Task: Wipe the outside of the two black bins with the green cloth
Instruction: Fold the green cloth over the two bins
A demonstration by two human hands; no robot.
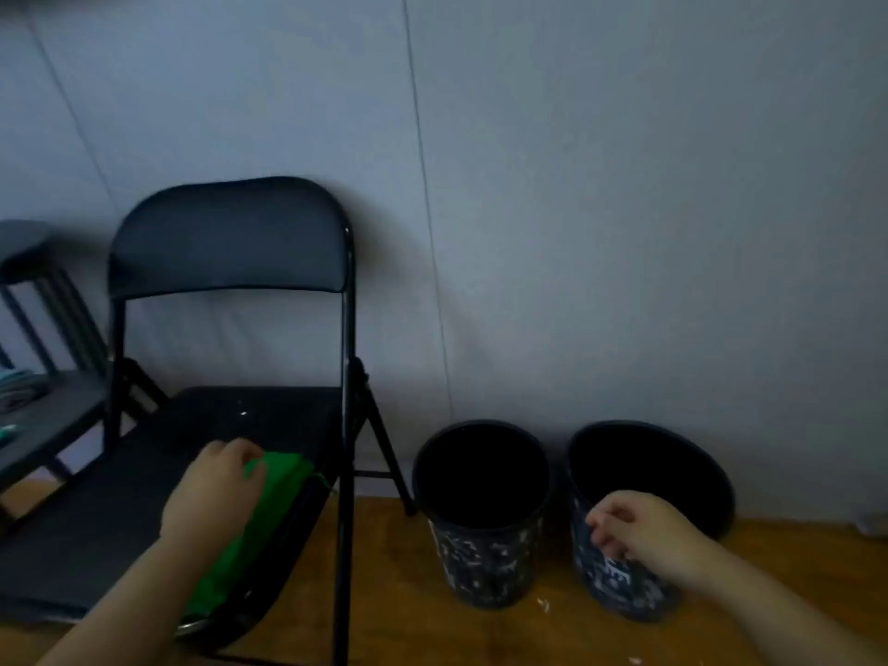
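— Where's the green cloth (276,492) just now?

— On the seat of the black folding chair (230,242), toward its right front edge. The left hand (211,492) lies on top of it, fingers curled over the far end; it looks like a grasp on the cloth, though the picture is dim and a bit blurred.

— And the bins?

— Both on the wooden floor (399,593) against the grey wall (624,185), right of the chair. The left bin (483,521) stands upright, just beside the chair's leg. The right bin (644,473) is tilted, its mouth tipped back toward the wall (both have pale speckles on their dark sides).

— Is anyone holding them?

— The right hand (639,526) is on the right bin, fingers curled at the near rim and side, so it appears to grip it. The left bin is untouched.

— Anything else about?

— Another dark chair (43,290) at the far left edge, with something pale lying on its seat, too blurred to name
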